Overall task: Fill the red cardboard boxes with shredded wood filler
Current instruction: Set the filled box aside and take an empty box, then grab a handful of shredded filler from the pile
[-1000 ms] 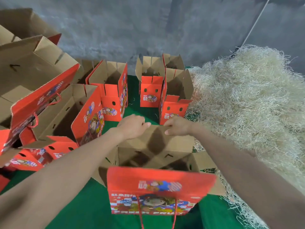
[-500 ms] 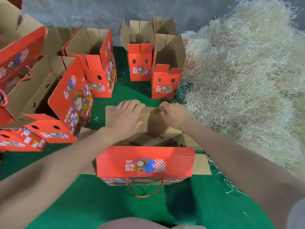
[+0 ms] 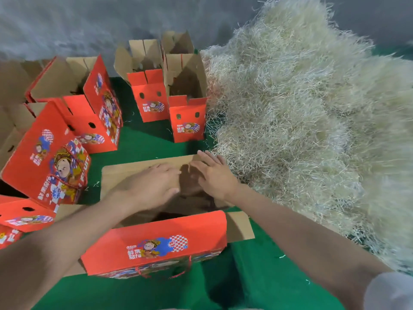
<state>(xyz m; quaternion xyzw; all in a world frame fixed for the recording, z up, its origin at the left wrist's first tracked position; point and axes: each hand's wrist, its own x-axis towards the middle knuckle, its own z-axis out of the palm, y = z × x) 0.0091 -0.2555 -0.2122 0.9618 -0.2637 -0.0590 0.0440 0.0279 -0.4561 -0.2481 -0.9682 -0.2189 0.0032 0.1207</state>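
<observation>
barely started tbh, left hand (image 3: 154, 186) and right hand (image 3: 215, 175) lie flat and empty on the back flap (image 3: 125, 173) of the near box (image 3: 156, 242), wood filler (image 3: 301, 130) all piled at 2 o'clock, none boxed that I can see

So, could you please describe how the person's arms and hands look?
The left forearm and right forearm are bare. The left grip and right grip are ungloved hands, with no ring, watch or band visible. A pale grey sleeve shows only at the right upper arm, in the bottom corner.
</observation>
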